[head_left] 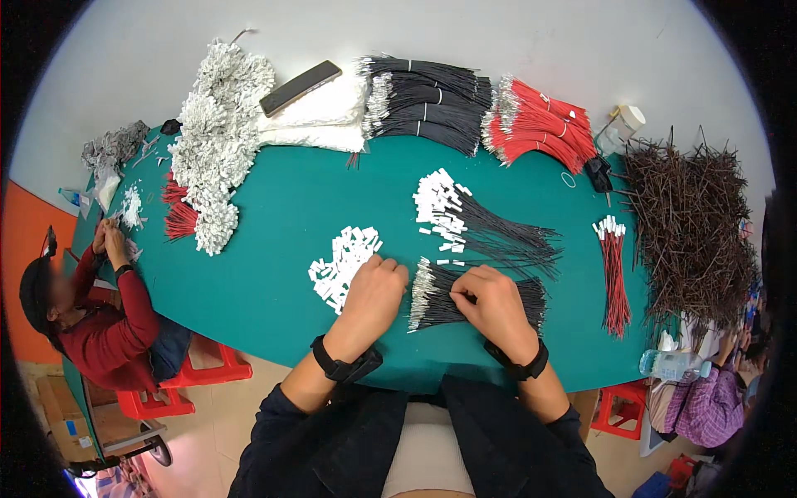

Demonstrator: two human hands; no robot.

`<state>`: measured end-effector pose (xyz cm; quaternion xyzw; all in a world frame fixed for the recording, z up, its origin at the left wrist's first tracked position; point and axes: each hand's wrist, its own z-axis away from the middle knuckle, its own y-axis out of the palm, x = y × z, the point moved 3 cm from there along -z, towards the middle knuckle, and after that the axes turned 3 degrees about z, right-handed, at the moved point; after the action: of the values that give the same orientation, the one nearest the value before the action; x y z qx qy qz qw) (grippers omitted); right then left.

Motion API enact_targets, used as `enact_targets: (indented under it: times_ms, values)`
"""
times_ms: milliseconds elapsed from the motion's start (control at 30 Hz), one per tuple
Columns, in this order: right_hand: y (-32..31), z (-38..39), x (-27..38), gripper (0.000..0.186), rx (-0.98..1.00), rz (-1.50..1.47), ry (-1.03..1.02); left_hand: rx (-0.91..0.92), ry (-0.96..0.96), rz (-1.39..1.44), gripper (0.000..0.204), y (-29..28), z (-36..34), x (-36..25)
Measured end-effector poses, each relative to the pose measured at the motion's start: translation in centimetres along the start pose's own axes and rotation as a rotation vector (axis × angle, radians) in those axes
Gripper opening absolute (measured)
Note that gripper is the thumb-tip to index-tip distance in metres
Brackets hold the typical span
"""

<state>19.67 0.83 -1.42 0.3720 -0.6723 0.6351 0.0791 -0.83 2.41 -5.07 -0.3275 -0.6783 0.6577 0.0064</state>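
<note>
Work with black wires (444, 310) and small white caps (336, 264)

The black wires lie in a flat bunch on the green surface (290, 191), right in front of the person. Their silver ends (421, 290) point left. The white caps sit in a loose pile to the left of the bunch.

The left hand (378, 286) is at the right edge of the pile, with its fingers curled in. I cannot tell if it has a cap. The right hand (491, 299) is over the bunch. Its thumb and pointing finger are bent close together, low over the wires, but I cannot tell if they have hold of one.

The step looks like getting one wire and one cap to go together. The next move seems to call for a small, neat pinch, and for lining up a silver end with a cap. Just above the bunch, a fan of black wires (515, 232) has white tips (436, 199) at its left side, so those look done.

At the back, two clear bags (320, 129) lie stacked, full of something white. A black phone (300, 87) rests on top. Farther right is a see-through jar (614, 134); I cannot tell what is in it.
</note>
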Motion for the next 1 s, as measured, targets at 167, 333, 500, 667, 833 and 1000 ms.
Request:
enact_targets:
  times_ms: [167, 333, 500, 667, 833, 1000]
  values:
    - [-0.3, 0.0, 0.0, 0.007, -0.042, -0.043, -0.008, -0.094, 0.02, 0.025, 0.009, -0.5, 0.0, -0.2]
    - [-1.0, 0.3, 0.7, 0.006, -0.077, -0.376, 0.127, -0.105, -0.239, 0.713, 0.01, -3.8, -1.1, -0.9]
    - [-3.3, 0.3, 2.9, 0.006, -0.263, -0.489, 0.173, -0.149, -0.252, 1.298, 0.016, -4.5, -1.6, -1.9]
    - [-4.8, 0.1, 4.2, 0.01, -0.367, -0.387, 0.081, -0.186, -0.234, 1.425, 0.019, -5.1, -1.3, -3.0]
    - [-5.0, 0.3, 4.4, 0.011, -0.391, -0.357, 0.069, -0.153, -0.261, 1.417, 0.018, -5.4, -1.0, -3.2]
    - [-5.0, 0.1, 4.6, 0.012, -0.416, -0.296, 0.037, -0.149, -0.255, 1.408, 0.019, -5.4, -0.8, -3.1]
